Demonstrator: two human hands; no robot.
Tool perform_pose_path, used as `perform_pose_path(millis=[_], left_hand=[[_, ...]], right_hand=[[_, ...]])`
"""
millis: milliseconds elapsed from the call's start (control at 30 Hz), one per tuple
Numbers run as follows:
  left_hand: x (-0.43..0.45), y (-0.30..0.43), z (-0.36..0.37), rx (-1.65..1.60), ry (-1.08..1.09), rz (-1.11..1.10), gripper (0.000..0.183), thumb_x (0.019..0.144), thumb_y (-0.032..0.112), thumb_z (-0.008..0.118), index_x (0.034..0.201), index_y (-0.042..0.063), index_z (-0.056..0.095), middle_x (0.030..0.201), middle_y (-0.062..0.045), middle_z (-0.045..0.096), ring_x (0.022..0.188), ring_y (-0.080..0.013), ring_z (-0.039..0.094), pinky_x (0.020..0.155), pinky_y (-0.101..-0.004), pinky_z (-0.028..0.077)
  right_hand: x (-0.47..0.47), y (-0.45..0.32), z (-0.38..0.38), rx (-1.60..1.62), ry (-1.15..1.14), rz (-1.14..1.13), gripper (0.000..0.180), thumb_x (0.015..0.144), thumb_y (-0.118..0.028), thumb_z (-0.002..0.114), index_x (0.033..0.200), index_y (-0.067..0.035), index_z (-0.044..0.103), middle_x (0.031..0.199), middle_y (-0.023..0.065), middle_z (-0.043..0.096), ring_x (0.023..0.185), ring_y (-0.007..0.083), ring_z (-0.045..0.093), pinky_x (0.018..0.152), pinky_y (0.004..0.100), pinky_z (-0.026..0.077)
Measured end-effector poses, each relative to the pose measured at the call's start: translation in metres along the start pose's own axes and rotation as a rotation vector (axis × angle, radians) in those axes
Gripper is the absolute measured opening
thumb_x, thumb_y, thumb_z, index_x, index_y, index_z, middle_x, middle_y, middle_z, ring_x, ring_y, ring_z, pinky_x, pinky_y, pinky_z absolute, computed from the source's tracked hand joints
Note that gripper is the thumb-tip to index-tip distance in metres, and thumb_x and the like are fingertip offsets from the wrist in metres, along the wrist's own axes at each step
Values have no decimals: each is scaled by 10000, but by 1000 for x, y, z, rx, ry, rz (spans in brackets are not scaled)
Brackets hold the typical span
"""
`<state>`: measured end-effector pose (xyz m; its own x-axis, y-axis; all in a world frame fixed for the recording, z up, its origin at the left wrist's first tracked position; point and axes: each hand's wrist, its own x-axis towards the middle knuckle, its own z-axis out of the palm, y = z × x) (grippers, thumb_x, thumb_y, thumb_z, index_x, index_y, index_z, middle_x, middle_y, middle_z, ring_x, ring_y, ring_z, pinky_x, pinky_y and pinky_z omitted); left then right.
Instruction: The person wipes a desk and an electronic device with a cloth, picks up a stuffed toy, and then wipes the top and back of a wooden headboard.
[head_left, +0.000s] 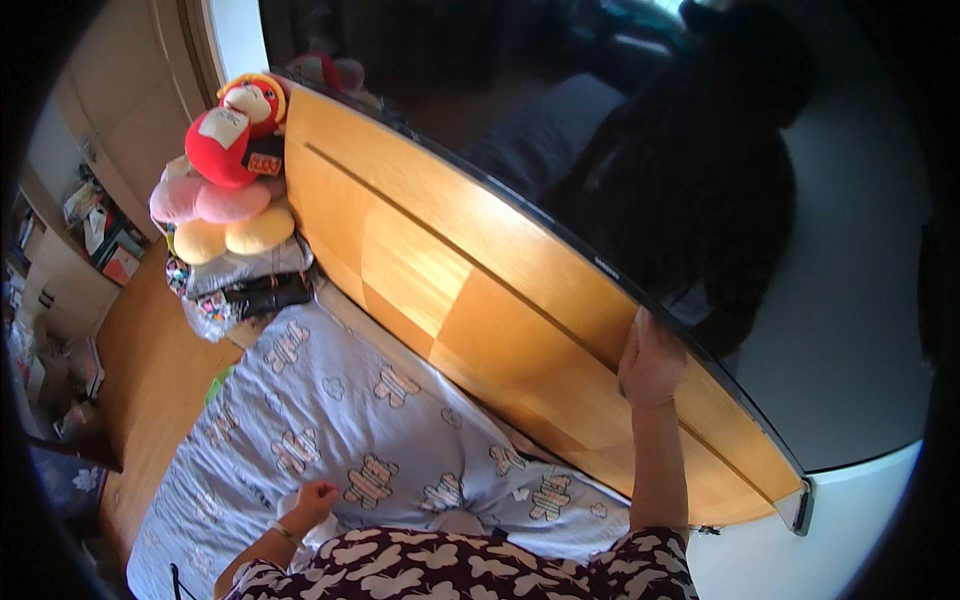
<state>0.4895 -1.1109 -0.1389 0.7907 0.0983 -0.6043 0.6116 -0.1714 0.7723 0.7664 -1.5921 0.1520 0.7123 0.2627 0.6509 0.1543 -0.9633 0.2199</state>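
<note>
My right hand (654, 366) reaches forward to the lower edge of a large black television screen (720, 225), just above a wooden headboard (480, 300). The fingers are blurred and partly hidden by the hand; something pale shows at their tips, and I cannot tell whether they grip anything. My left hand (318, 501) is curled over the bed, beside a white cloth (321, 532) at the wrist. Under it lies a grey-blue bedsheet (337, 420) with a star and cloud pattern. The dark screen mirrors a person.
Left of the headboard, a red plush toy (221, 146) tops pink (225, 201) and yellow cushions (259, 231) and packed bags (270, 294). Further left are a wooden floor (161, 360), a cabinet (64, 292) and cluttered belongings (75, 367).
</note>
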Motion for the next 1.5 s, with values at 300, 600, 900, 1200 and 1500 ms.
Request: perform_pose_path(millis=[300,600,900,1200,1500], left_hand=[[55,61,-129,198,-123,285,201,814,201,612,883,13,639,622,-28,585,553,-93,513,515,-259,422],[61,-93,-304,259,170,57,163,761,150,647,818,-3,650,661,-29,608,594,-80,522,544,-248,446],[29,-44,-274,402,-38,25,213,760,225,635,852,35,663,677,-83,641,578,-167,603,541,-299,484],[-75,-133,-279,269,465,-183,176,750,210,629,802,45,661,663,-101,639,597,-184,602,578,-317,492],[-184,-75,-218,344,489,-464,219,766,248,588,777,34,638,703,-177,622,642,-309,608,593,-376,482]], right_hand=[[101,-113,61,-90,-1,69,384,849,-145,531,1202,-5,473,1094,170,572,979,348,544,848,417,446],[148,-188,93,-282,-100,175,318,886,-193,500,1164,-39,486,1170,124,539,1095,305,497,889,388,447],[159,-185,87,-227,-326,347,337,894,-179,488,1200,-37,482,1216,154,528,1133,305,495,967,370,397],[242,-294,122,-43,-149,61,288,880,-179,505,1153,-92,526,1106,116,597,981,287,587,835,397,475],[380,-443,178,34,-241,-148,250,913,-137,423,1119,-53,536,1123,150,583,1051,264,573,836,365,497]])
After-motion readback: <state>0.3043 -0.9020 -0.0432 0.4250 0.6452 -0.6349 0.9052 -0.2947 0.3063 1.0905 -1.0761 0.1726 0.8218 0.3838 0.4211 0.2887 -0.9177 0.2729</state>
